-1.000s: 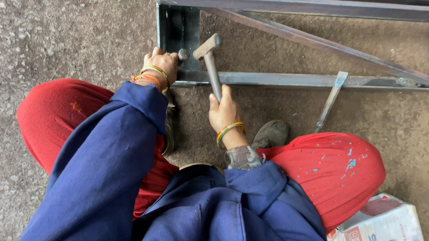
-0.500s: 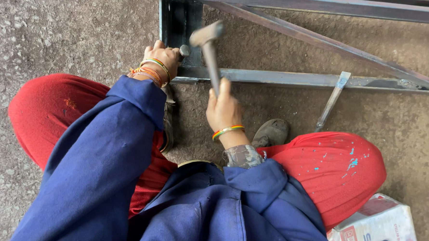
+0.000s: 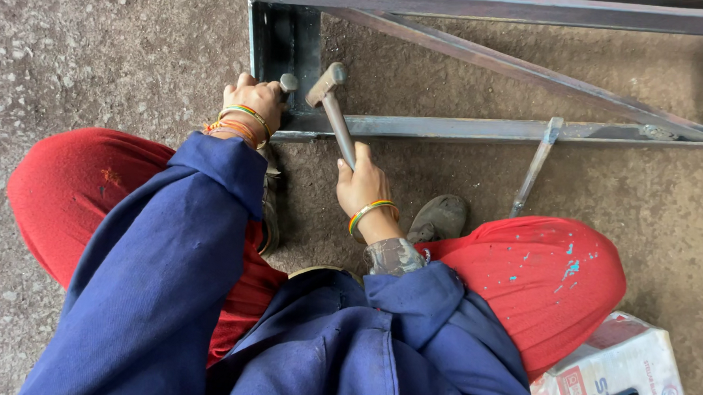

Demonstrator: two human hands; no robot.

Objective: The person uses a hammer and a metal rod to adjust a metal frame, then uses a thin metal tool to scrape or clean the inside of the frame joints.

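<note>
Right hand: the right hand (image 3: pixel 364 188) is gripping the handle of a hammer (image 3: pixel 335 114), fingers wrapped tightly round it, a striped bangle sitting on the wrist.
Hammer: its head is hanging just to the right of the chisel top, close beside it but apart, the handle slanting back and to the right toward the person.
Left hand: the left hand (image 3: pixel 253 106) is clenching a metal chisel (image 3: pixel 288 84), fingers closed around the shaft so that only the rounded top is showing; orange and striped bangles are circling the wrist.
Chisel: it is standing at the left end of the frame, at the corner where the near bar is meeting the upright.
Frame: a grey steel frame (image 3: pixel 481 130) is lying on the concrete floor (image 3: pixel 97 44), with a diagonal brace running from far left to near right.
Loose tool: a slim metal rod (image 3: pixel 533 170) is leaning against the near bar, to the right of the hammer.
Person: they are squatting in red trousers and a blue jacket, one shoe (image 3: pixel 437 219) showing near the right wrist.
Box: a cardboard box (image 3: pixel 620 375) is sitting at the near right.
</note>
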